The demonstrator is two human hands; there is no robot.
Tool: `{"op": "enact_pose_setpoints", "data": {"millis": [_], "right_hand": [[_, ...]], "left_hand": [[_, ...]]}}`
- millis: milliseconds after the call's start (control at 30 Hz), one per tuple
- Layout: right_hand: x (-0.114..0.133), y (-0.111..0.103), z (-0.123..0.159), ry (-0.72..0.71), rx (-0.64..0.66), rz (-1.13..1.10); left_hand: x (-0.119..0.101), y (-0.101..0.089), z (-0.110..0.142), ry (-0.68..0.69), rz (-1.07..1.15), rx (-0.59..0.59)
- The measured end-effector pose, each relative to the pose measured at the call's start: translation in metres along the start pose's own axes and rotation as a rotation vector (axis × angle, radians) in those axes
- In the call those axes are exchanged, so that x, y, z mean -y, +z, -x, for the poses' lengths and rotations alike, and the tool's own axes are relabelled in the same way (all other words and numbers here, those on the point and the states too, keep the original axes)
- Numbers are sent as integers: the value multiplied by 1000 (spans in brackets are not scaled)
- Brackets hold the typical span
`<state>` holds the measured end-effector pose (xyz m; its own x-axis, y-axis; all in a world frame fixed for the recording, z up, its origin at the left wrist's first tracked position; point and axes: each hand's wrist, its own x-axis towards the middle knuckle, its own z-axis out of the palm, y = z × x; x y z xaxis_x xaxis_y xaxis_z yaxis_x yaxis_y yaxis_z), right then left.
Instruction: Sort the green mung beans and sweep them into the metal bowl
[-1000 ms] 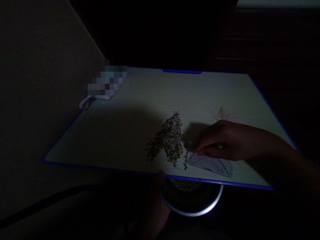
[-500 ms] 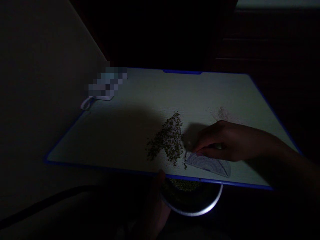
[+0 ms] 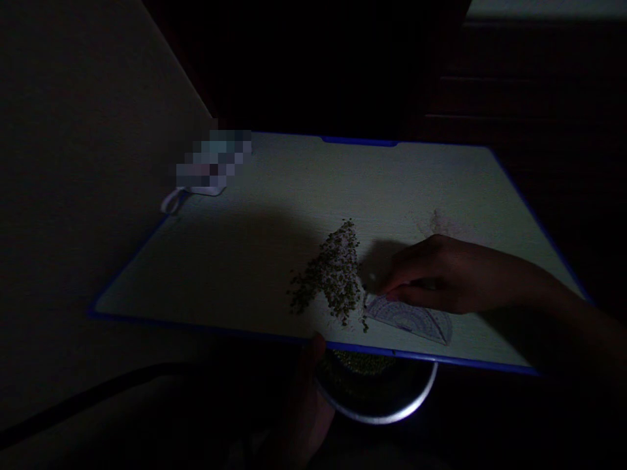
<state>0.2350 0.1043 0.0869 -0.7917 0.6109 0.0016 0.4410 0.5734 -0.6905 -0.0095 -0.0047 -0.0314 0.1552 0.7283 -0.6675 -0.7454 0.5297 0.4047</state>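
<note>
My right hand (image 3: 434,277) is down on the board, its fingers (image 3: 399,277) curled and closed together around a clear plastic protractor (image 3: 409,318). The half-circle lies nearly flat with its straight edge facing the grains, and its corner sits just beside the foot of the pile. Right now I'm working at the pile's right side, with the hand and protractor touching the grains or very nearly so.

The pile of green grains (image 3: 333,274) lies in a loose, slanted strip near the middle of the white board (image 3: 294,196), which has a blue edge. The grains are far too many to count, and a few strays sit around the pile.

My left hand (image 3: 306,405) is in deep shadow at the near edge of the board, with only the thumb showing clearly by the rim. I can't tell whether it's gripping the board or just next to it.

Below that edge, partly under the board, is one metal bowl (image 3: 377,398) with more grains in it. There's one protractor, one pile and one bowl. Farther up the board lie a pale smear of dust (image 3: 441,225) and a blurred object (image 3: 213,163) with a white loop (image 3: 170,202).
</note>
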Motion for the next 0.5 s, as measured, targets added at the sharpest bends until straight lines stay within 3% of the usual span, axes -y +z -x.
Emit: {"op": "enact_pose_setpoints", "data": {"millis": [500], "right_hand": [[1,0,-1,-60,8,-23]], "left_hand": [[-1,4,2,30,-26,74]]}}
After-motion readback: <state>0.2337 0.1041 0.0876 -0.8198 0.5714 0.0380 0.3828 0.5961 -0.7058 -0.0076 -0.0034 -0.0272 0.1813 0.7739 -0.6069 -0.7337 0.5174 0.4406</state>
